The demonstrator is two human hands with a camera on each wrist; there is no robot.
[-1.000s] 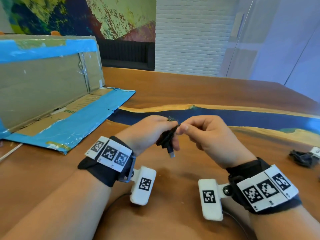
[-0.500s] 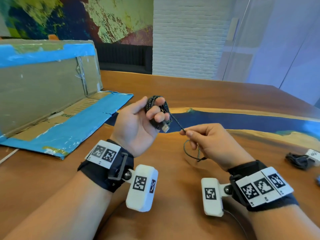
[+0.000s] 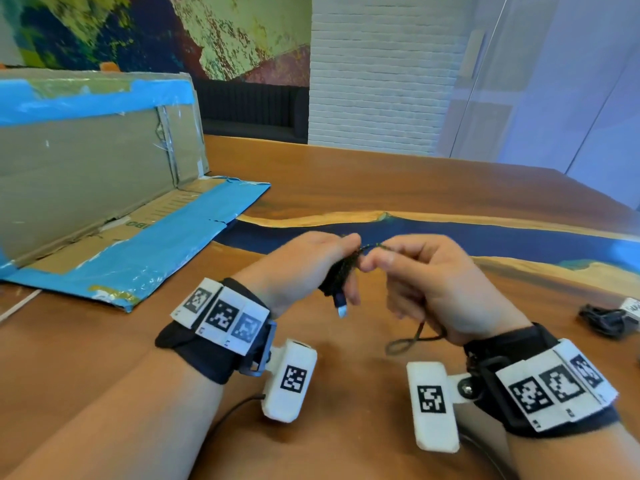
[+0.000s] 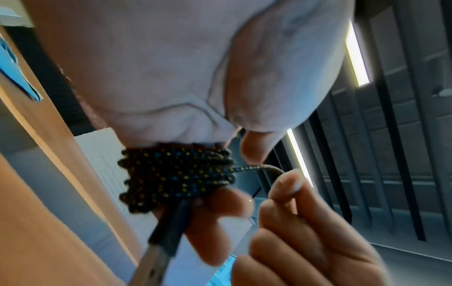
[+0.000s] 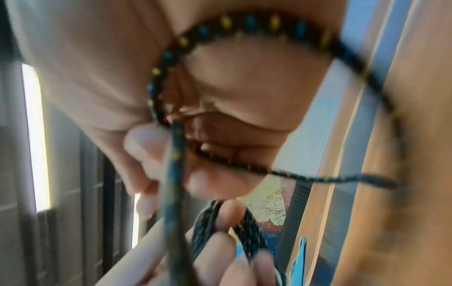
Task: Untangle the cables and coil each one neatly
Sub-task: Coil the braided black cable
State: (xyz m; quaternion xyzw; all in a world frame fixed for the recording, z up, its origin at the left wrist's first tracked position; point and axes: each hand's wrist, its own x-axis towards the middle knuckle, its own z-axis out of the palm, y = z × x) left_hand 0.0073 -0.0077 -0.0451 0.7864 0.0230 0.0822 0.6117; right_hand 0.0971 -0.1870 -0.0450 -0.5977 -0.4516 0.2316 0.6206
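A black braided cable [image 3: 341,270] with blue and yellow flecks is wound in several turns round the fingers of my left hand [image 3: 304,268]. The wound coil [image 4: 176,172] shows close up in the left wrist view, with its USB plug [image 3: 341,306] hanging below the fingers. My right hand [image 3: 426,282] pinches the free strand [image 4: 259,168] right beside the coil. A slack loop of the cable [image 3: 408,339] hangs under the right palm, and the same strand [image 5: 171,77] runs across the right palm in the right wrist view. Both hands hover above the wooden table [image 3: 381,174].
A flattened cardboard box [image 3: 97,174] with blue tape stands at the left of the table. Another black cable bundle [image 3: 602,318] lies near the right edge with a white tag [image 3: 632,306] beside it. A blue resin strip [image 3: 485,239] crosses the tabletop beyond the hands.
My left hand turned palm down and dropped from its raised pose. My right hand brought the strand up to the coil, so the hands are together again.
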